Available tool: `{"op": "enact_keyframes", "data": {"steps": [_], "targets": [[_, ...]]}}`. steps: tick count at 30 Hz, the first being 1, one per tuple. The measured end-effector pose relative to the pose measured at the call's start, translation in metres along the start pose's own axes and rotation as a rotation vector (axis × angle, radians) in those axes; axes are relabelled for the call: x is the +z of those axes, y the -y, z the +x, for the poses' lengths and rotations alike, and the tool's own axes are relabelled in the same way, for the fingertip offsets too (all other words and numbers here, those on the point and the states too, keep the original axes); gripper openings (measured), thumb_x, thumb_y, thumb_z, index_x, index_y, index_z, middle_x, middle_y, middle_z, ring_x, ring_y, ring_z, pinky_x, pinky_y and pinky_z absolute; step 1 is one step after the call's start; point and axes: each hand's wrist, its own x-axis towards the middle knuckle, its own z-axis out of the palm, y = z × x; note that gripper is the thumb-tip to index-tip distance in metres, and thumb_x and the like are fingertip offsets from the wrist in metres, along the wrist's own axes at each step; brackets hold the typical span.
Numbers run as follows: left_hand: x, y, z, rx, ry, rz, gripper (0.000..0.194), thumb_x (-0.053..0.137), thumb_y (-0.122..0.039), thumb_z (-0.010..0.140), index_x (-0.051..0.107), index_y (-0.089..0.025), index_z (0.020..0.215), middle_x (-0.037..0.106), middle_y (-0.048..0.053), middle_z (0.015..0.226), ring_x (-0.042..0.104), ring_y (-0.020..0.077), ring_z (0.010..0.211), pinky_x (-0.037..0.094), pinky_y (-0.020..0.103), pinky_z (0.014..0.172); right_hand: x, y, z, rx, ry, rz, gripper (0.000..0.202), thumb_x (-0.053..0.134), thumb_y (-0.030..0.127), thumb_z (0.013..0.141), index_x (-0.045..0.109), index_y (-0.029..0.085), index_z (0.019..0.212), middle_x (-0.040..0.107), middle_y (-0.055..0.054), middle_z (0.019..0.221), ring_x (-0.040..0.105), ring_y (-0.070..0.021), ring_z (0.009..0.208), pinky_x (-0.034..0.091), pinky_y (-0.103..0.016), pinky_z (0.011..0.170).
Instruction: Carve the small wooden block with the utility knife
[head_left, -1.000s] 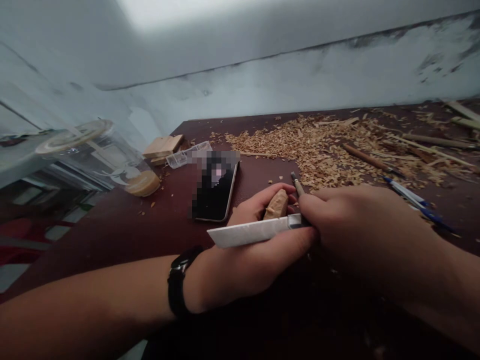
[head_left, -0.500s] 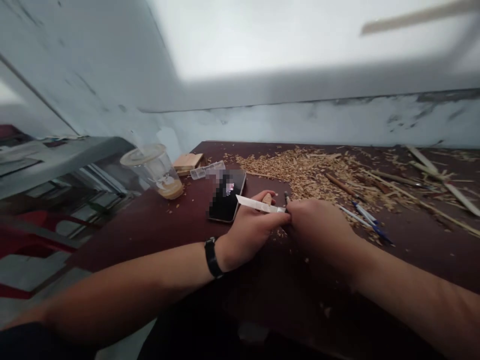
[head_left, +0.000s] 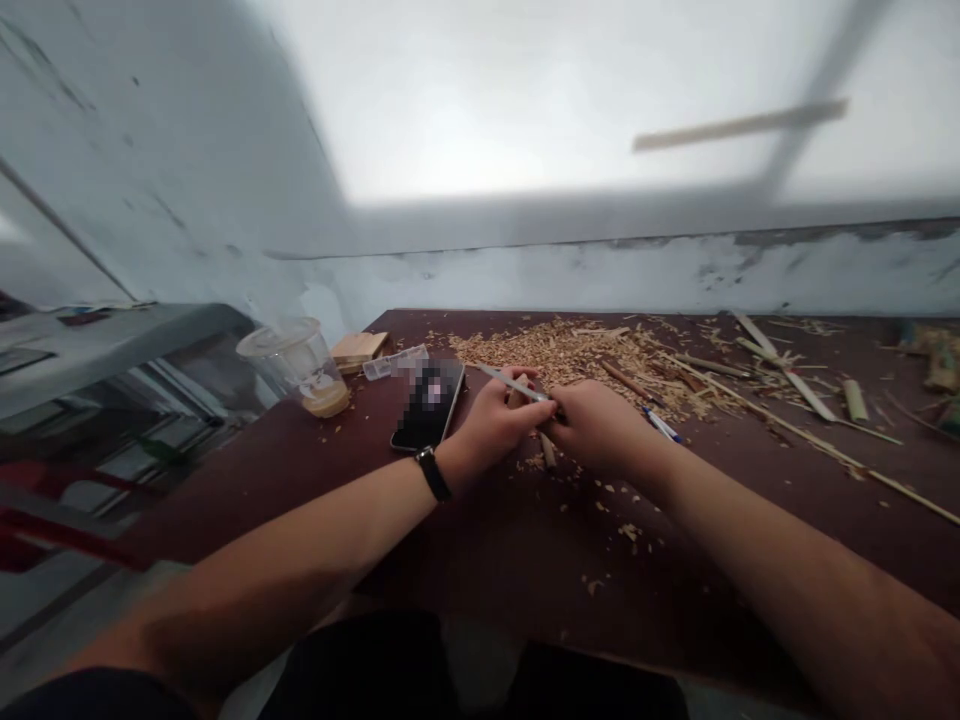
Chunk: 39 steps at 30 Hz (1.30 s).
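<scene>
My left hand point(head_left: 491, 422), with a black band at its wrist, is closed around a small piece of wood point(head_left: 517, 392). My right hand point(head_left: 600, 425) is closed on a knife whose thin pale blade point(head_left: 510, 382) points left across the fingers of my left hand. The knife's handle is mostly hidden in my right fist. Both hands meet, my left thumb against the base of the blade. A short stick end point(head_left: 548, 452) shows below the hands. A black phone point(head_left: 431, 410) lies just left of my left hand.
Wood shavings point(head_left: 570, 345) cover the back of the dark red table point(head_left: 300, 490). Pens point(head_left: 661, 424), sticks and a long thin strip point(head_left: 810, 440) lie to the right. A plastic cup point(head_left: 300, 370), a clear tube point(head_left: 395, 362) and a wooden block point(head_left: 360, 347) stand or lie at the left.
The view has shifted, showing more of the table's right side and front. Both hands remain together, the blade now seen more edge-on, and a stick end shows below them.
</scene>
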Motion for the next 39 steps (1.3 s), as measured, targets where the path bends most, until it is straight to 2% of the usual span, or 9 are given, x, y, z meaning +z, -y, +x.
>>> {"op": "enact_keyframes", "data": {"steps": [3,8,12,16,20,24,30,35,39], "targets": [[-0.004,0.003,-0.009,0.015,0.085,0.09,0.047,0.086,-0.025,0.08,0.065,-0.014,0.121,0.067,0.006,0.098,0.063,0.0184,0.093,0.052,0.032,0.087,0.004,0.0,-0.008,-0.055,-0.052,0.015,0.027,0.057,0.039,0.099,0.072,0.017,0.098,0.075,-0.008,0.092,0.068,-0.02,0.081,0.048,-0.033,0.071],[-0.01,0.008,-0.013,0.0,0.203,0.19,0.053,0.077,-0.034,0.088,0.057,-0.014,0.133,0.065,0.008,0.104,0.059,0.0193,0.093,0.048,0.032,0.081,0.008,-0.004,-0.007,-0.112,-0.065,0.033,0.031,0.055,0.043,0.093,0.073,0.018,0.092,0.077,-0.011,0.088,0.068,-0.0223,0.075,0.036,-0.033,0.063],[-0.016,0.004,-0.015,0.006,0.263,0.27,0.053,0.075,-0.037,0.09,0.054,-0.016,0.134,0.063,0.011,0.12,0.059,0.0228,0.103,0.048,0.034,0.088,0.014,-0.006,-0.005,-0.138,-0.051,0.014,0.027,0.053,0.038,0.093,0.072,0.019,0.092,0.077,-0.01,0.088,0.069,-0.0225,0.075,0.034,-0.033,0.063],[-0.021,-0.003,-0.016,0.008,0.323,0.342,0.055,0.076,-0.04,0.089,0.054,-0.016,0.133,0.064,0.013,0.124,0.06,0.0273,0.11,0.05,0.038,0.093,0.015,-0.006,-0.005,-0.158,-0.019,-0.015,0.023,0.055,0.034,0.09,0.071,0.018,0.095,0.077,-0.01,0.088,0.068,-0.0227,0.073,0.033,-0.034,0.062],[-0.023,-0.002,-0.014,0.059,0.373,0.442,0.056,0.074,-0.047,0.091,0.053,-0.019,0.134,0.063,0.014,0.134,0.061,0.0306,0.117,0.051,0.04,0.095,0.008,-0.003,-0.008,-0.12,0.012,-0.087,0.024,0.056,0.033,0.087,0.072,0.019,0.098,0.077,-0.009,0.089,0.069,-0.0248,0.074,0.032,-0.034,0.06],[-0.021,0.001,-0.014,0.069,0.382,0.432,0.056,0.074,-0.046,0.09,0.052,-0.018,0.134,0.062,0.015,0.137,0.061,0.032,0.12,0.052,0.039,0.095,-0.002,0.002,-0.008,-0.054,0.095,-0.187,0.017,0.059,0.03,0.086,0.072,0.021,0.092,0.077,-0.007,0.087,0.07,-0.0245,0.076,0.031,-0.034,0.06],[-0.016,0.002,-0.017,0.021,0.327,0.29,0.049,0.073,-0.041,0.092,0.051,-0.019,0.129,0.065,0.008,0.116,0.061,0.0226,0.099,0.051,0.033,0.085,-0.004,0.008,-0.005,0.022,0.092,-0.218,0.01,0.059,0.021,0.082,0.069,0.021,0.081,0.075,-0.008,0.081,0.068,-0.0239,0.073,0.028,-0.034,0.057],[-0.01,0.008,-0.016,-0.014,0.261,0.192,0.052,0.078,-0.035,0.088,0.047,-0.02,0.126,0.059,0.004,0.102,0.054,0.0175,0.087,0.046,0.03,0.076,-0.004,0.012,-0.006,0.11,0.084,-0.236,0.011,0.059,0.019,0.084,0.068,0.02,0.079,0.074,-0.008,0.077,0.069,-0.0233,0.071,0.027,-0.032,0.056],[-0.004,0.009,-0.014,-0.086,0.275,-0.002,0.053,0.076,-0.028,0.088,0.039,-0.02,0.125,0.051,-0.002,0.09,0.05,0.0141,0.08,0.044,0.027,0.071,-0.002,0.017,-0.012,0.191,0.079,-0.235,0.012,0.06,0.021,0.086,0.067,0.021,0.076,0.073,-0.007,0.074,0.07,-0.0227,0.068,0.028,-0.031,0.054]]}}
